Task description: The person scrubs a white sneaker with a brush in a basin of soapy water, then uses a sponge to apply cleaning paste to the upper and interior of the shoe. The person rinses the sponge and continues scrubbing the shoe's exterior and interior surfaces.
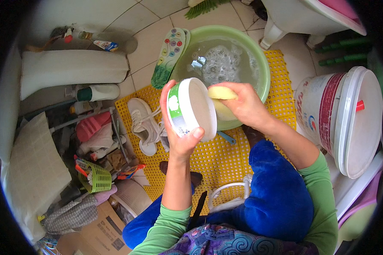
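Note:
My left hand [182, 142] grips a round white plastic tub [189, 108] with a green label, tilted so its open mouth faces right. The inside looks pale grey; whether that is paste or bare plastic I cannot tell. In my right hand [252, 105] is a bent yellow sponge [222, 92], held close beside the tub's rim. Beyond both hands stands a green basin [266, 73] of cloudy, sudsy water [221, 65]. A patterned insole [169, 55] leans on the basin's left rim. Pale lace-up sneakers [143, 122] lie left of my left hand, one partly hidden.
Yellow perforated mats [210, 162] cover the tiles, and a blue handle [226, 137] pokes out near the basin. At right is a large lidded bucket [328, 111], below a white plastic stool [293, 19]. Bottles, a green basket [97, 178] and cardboard [95, 229] crowd the left.

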The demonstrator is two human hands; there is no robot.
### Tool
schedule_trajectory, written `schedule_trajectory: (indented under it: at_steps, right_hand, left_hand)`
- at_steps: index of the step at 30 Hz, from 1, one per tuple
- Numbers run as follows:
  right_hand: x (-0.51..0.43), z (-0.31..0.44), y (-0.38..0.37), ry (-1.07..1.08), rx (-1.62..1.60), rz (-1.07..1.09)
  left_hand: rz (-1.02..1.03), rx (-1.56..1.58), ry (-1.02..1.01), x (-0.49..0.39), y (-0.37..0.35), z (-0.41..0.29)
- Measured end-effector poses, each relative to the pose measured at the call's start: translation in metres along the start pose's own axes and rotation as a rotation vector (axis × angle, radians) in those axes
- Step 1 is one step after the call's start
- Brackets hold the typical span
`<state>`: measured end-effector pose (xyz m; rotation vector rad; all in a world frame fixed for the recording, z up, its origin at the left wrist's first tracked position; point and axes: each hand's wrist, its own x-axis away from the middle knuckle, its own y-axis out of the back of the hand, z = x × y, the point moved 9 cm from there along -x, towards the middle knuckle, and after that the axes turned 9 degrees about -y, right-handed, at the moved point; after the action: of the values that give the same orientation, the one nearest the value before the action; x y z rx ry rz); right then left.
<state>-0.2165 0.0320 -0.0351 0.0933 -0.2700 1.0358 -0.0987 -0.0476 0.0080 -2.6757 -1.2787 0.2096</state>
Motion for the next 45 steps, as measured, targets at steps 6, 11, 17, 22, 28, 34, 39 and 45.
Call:
schedule_trajectory:
  at_steps: [6,11,17,22,28,34,39,45]
  right_hand:
    - [0.013,-0.022,-0.021,-0.331,-0.258,0.182]
    - [0.022,-0.031,-0.026,-0.497,-0.412,0.178]
    - [0.02,-0.006,-0.029,-0.378,-0.507,0.216]
    - [0.01,0.011,-0.007,-0.323,-0.596,0.158]
    - [0.009,0.038,0.015,0.075,-0.279,-0.076]
    - [0.03,0.058,-0.036,0.623,0.531,-0.041]
    - [0.034,0.038,-0.042,0.446,0.478,0.09]
    - [0.025,0.021,-0.037,0.099,0.118,0.276]
  left_hand:
    - [-0.021,-0.099,-0.141,-0.017,0.007,0.0]
    - [-0.012,-0.235,-0.215,-0.017,0.011,0.007]
    - [-0.038,-0.155,-0.061,-0.012,0.029,0.034]
    - [-0.09,0.036,0.034,-0.007,0.034,0.043]
    - [-0.062,0.273,0.183,0.007,0.013,0.045]
    - [-0.096,0.493,0.294,0.014,0.003,0.042]
    - [-0.048,0.188,0.111,0.005,0.01,0.024]
    - [-0.018,0.237,0.195,0.008,0.009,0.037]
